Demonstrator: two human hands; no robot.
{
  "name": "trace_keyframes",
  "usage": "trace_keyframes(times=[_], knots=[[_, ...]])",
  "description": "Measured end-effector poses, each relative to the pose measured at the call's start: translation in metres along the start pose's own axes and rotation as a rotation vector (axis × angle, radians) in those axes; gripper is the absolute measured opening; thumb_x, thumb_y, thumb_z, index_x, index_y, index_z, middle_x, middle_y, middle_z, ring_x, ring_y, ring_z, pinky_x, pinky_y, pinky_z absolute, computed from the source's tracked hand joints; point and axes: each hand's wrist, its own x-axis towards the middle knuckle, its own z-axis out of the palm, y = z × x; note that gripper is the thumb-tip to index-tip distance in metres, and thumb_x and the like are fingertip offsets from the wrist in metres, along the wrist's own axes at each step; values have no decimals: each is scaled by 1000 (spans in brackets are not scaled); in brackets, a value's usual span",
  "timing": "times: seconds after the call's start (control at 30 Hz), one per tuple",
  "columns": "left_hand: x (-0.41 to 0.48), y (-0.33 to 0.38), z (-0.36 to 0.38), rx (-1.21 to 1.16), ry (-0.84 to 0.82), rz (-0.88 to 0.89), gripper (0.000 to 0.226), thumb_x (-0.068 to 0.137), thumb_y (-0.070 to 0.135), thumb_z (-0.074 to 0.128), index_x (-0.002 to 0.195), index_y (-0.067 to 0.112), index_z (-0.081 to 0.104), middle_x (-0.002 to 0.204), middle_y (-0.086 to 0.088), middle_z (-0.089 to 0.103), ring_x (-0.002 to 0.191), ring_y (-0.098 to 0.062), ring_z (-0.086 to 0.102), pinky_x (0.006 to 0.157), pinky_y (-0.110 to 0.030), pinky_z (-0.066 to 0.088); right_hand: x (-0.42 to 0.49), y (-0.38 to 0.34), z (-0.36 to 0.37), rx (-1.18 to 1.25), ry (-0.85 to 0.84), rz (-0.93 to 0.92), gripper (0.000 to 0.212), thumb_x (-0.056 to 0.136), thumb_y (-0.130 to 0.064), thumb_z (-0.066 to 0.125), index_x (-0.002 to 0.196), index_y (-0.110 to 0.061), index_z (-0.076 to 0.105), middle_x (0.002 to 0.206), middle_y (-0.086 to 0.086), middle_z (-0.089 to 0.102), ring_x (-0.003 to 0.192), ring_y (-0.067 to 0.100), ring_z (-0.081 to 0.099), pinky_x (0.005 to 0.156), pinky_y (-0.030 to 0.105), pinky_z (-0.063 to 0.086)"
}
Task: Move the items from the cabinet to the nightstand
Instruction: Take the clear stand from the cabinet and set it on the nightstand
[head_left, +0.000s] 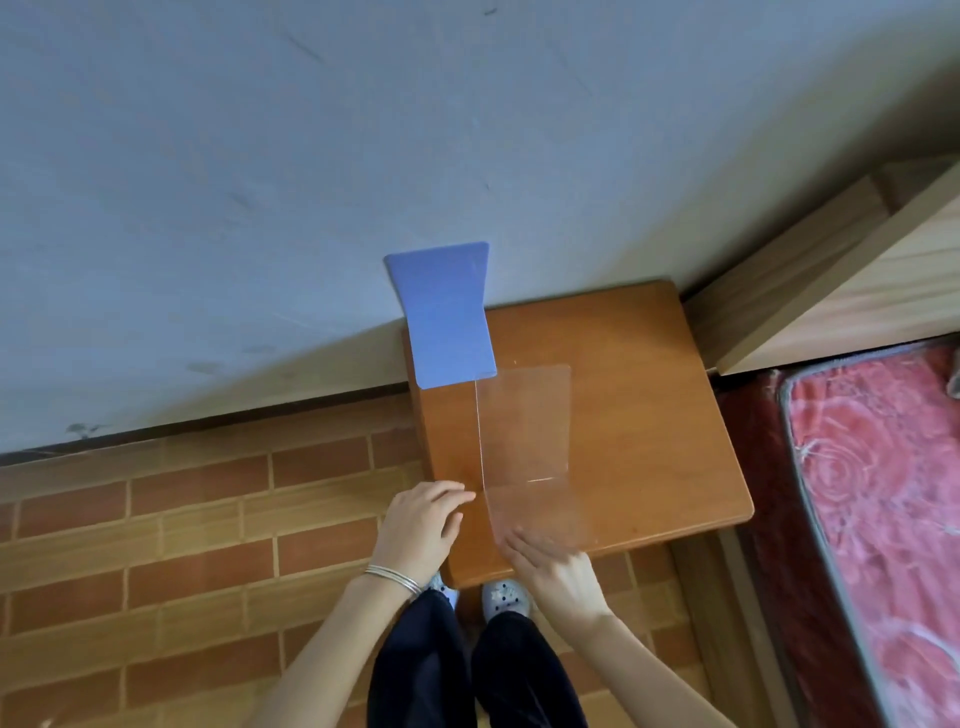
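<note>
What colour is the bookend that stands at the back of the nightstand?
Plain light blue, with no pattern; the bookend shows best in the head view.

Left hand (423, 525): forearm extended forward, fingers loosely bent. Right hand (558, 571): fingers straight, held together, palm down.

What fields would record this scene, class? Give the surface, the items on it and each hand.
Surface: wooden nightstand, against the wall
Back left: blue bookend, leaning on the wall
Front: clear bookend, on the nightstand top
Left hand: fingertips touch the clear bookend's left edge
Right hand: straight fingers against its near upright panel
Right of nightstand: red mattress
</note>
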Motion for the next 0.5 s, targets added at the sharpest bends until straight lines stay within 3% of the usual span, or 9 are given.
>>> trace_keyframes(times=[0.13,0.23,0.3,0.37,0.4,0.5], knots=[[-10,3,15,-33,-2,12,35,74,3,75,103,22,72,105,7,68,93,-15,65,74,-35,53,-25,16,22,35,-3,80,74,24,14,86,92,-12,75,100,2,72,94,13,67,80,20,50],[-13,2,27,0,-13,54,38,70,3,78,102,22,72,104,7,68,93,-14,65,74,-33,53,-14,28,36,32,22,130,78,27,20,81,99,-10,73,106,3,70,97,15,66,70,22,55],[-15,5,36,16,-47,69,40,69,4,78,103,23,71,107,6,68,96,-15,65,75,-32,53,-4,33,45,21,57,132,64,47,17,77,106,-9,70,115,5,65,101,18,65,78,26,55],[-15,7,44,27,-62,80,39,72,4,75,107,22,70,112,4,67,102,-16,63,79,-33,51,0,38,50,-37,109,97,43,73,6,58,114,-5,65,123,9,59,109,24,61,99,33,43],[-14,9,47,27,-64,79,38,76,5,71,111,21,68,117,3,65,107,-17,60,83,-34,50,-1,41,52,-67,116,93,42,76,7,56,116,-3,64,126,12,58,113,26,58,103,37,39],[-11,17,56,26,-115,72,39,91,11,54,129,19,56,137,0,51,126,-18,45,98,-35,39,-17,54,49,-130,93,102,63,60,18,74,119,0,61,129,14,56,120,29,52,101,43,40]])
